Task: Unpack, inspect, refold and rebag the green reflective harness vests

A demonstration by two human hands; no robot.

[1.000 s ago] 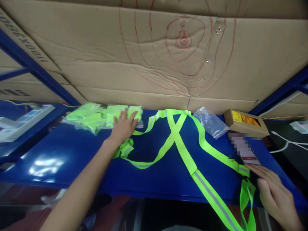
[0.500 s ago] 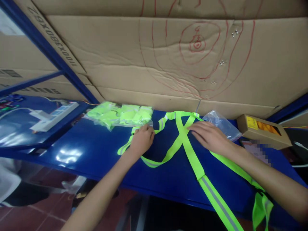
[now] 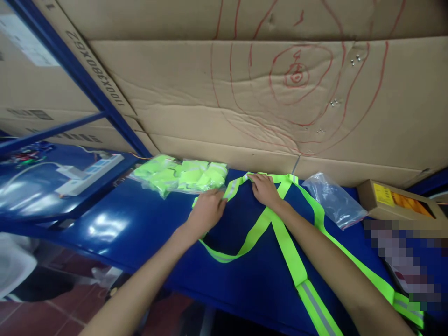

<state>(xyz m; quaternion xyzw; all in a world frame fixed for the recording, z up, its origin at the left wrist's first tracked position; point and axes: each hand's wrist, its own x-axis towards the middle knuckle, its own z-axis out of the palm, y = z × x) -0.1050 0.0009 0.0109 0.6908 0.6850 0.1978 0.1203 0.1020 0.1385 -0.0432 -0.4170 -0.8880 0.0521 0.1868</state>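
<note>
A neon yellow-green reflective strap harness [image 3: 289, 254] lies spread on the blue shelf, its bands crossing in the middle and one hanging over the front edge. My left hand [image 3: 207, 210] is closed on the harness's left band, fingers curled beside the bagged straps. Farther right, my right hand [image 3: 265, 189] pinches the back band near its upper left bend. My right forearm passes over the crossing and hides part of it. Behind my left hand, clear bags of folded yellow-green straps [image 3: 182, 176] rest against the cardboard.
An empty-looking clear plastic bag [image 3: 332, 198] lies right of the harness. Beyond it sits a cardboard box [image 3: 402, 200] with a yellow label. A white power strip [image 3: 91, 175] is at left. Cardboard [image 3: 175, 88] with red rings stands behind the blue shelf [image 3: 140, 228].
My right hand has moved left from the right side of the crossing to the back band. My left hand stays at the left band. The view has shifted slightly.
</note>
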